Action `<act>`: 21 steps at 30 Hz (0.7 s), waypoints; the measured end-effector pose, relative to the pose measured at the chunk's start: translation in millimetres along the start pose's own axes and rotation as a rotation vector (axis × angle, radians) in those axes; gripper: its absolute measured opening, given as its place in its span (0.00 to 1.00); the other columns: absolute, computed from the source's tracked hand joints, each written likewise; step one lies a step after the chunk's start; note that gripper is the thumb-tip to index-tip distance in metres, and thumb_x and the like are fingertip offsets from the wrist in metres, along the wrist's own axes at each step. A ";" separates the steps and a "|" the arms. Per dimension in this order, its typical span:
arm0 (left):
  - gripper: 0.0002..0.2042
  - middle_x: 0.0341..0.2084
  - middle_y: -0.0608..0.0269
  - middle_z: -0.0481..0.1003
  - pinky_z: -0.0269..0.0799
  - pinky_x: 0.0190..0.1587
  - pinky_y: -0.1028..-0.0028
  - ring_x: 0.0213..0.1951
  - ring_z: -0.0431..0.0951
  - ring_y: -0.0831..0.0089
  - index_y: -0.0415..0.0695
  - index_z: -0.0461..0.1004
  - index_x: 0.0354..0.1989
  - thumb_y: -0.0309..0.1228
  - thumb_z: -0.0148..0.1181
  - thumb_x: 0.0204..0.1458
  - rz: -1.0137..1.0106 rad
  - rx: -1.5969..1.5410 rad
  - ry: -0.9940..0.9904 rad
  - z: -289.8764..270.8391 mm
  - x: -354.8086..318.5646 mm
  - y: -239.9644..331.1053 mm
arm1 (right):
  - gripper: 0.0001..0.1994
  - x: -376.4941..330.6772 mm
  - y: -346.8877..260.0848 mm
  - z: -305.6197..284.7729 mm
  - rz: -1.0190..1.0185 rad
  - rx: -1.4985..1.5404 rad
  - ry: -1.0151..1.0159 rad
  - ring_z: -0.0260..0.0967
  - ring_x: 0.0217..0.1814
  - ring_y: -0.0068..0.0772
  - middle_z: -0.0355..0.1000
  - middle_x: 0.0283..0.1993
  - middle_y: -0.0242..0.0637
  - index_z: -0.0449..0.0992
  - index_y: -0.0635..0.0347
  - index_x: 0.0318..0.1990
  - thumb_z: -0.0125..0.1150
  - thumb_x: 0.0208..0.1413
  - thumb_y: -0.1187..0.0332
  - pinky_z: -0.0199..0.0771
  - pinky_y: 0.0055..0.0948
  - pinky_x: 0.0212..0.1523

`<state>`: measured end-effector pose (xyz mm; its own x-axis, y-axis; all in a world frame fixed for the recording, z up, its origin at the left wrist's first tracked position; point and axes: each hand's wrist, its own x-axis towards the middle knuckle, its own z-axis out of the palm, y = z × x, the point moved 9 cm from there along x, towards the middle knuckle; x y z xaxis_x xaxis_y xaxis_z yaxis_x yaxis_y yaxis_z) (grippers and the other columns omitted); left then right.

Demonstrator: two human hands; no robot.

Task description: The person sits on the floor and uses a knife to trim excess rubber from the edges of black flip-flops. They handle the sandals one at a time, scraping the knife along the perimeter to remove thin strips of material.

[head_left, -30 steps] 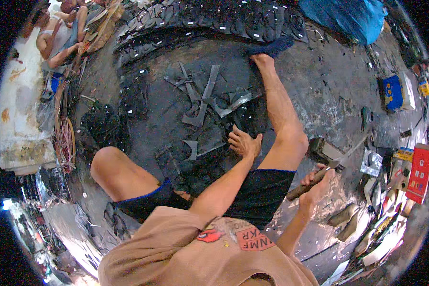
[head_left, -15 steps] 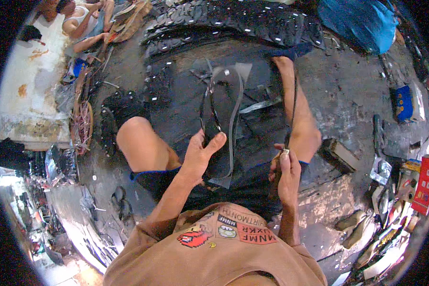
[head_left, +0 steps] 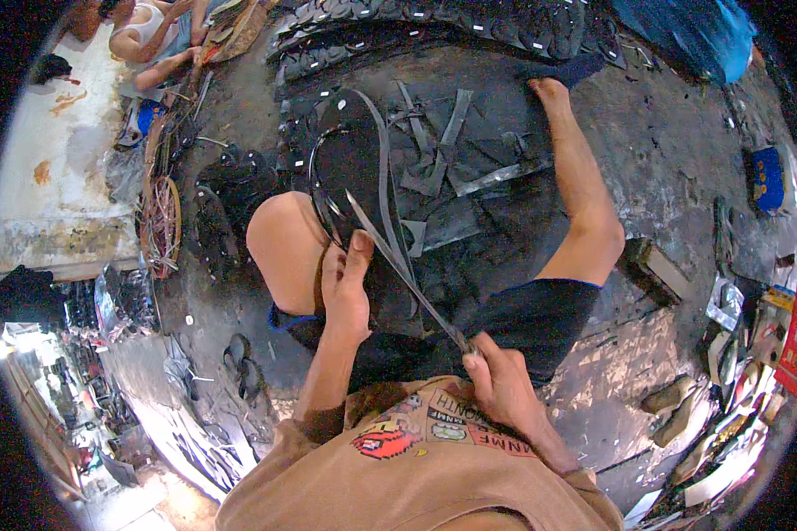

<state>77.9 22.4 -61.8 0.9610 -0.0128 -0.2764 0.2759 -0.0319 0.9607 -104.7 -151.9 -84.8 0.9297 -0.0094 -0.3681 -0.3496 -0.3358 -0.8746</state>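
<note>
My left hand [head_left: 345,288] is closed around a black sandal [head_left: 350,146], its thumb pressing on the top near the strap. The sandal stands tilted up between my legs, beside my bent left knee [head_left: 283,239]. A dark strip [head_left: 386,164] of sole material runs along the sandal's right edge. In front of my belly my right hand [head_left: 505,380] grips a long thin knife [head_left: 421,301] at its lower end. Its blade slants up and left, and the pointed tip reaches across the sandal near my left thumb. Whether the edge touches the sole I cannot tell.
Black offcuts [head_left: 452,133] lie on the floor between my legs. Rows of black sandals [head_left: 434,22] stretch across the far side. A rectangular block [head_left: 657,276] and tan shoe-shaped forms [head_left: 677,411] lie to the right. Another person [head_left: 146,40] sits at the far left.
The knife has swung from upright by my right leg to a slant across the sandal, my right hand moving left and nearer. The sandal has shifted left and tilted.
</note>
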 end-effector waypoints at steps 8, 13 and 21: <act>0.21 0.45 0.63 0.79 0.78 0.46 0.68 0.44 0.81 0.69 0.41 0.74 0.53 0.45 0.65 0.62 -0.204 -0.199 -0.013 11.2 -2.8 -7.6 | 0.17 122.5 -24.0 -2.4 -0.195 -0.130 0.220 0.77 0.33 0.63 0.76 0.28 0.55 0.71 0.57 0.49 0.57 0.68 0.53 0.73 0.56 0.33; 0.22 0.24 0.61 0.77 0.74 0.23 0.71 0.20 0.75 0.72 0.41 0.75 0.44 0.51 0.57 0.66 -0.245 -0.249 0.011 3.0 -3.4 -28.2 | 0.18 201.1 -52.7 -32.0 -0.236 -0.169 0.415 0.76 0.33 0.63 0.76 0.27 0.53 0.72 0.56 0.46 0.52 0.70 0.49 0.74 0.56 0.33; 0.19 0.38 0.62 0.80 0.79 0.38 0.70 0.35 0.81 0.71 0.40 0.74 0.50 0.45 0.64 0.63 -0.088 -0.046 -0.028 6.3 1.9 -2.3 | 0.24 211.7 -84.2 -80.4 -0.502 0.265 0.305 0.67 0.21 0.33 0.66 0.20 0.35 0.71 0.63 0.36 0.42 0.76 0.51 0.65 0.36 0.23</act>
<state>79.0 16.2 -64.7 0.9320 -0.0399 -0.3602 0.3609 0.0122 0.9325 130.9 -201.4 -63.7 0.9650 -0.1919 0.1787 0.1564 -0.1255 -0.9797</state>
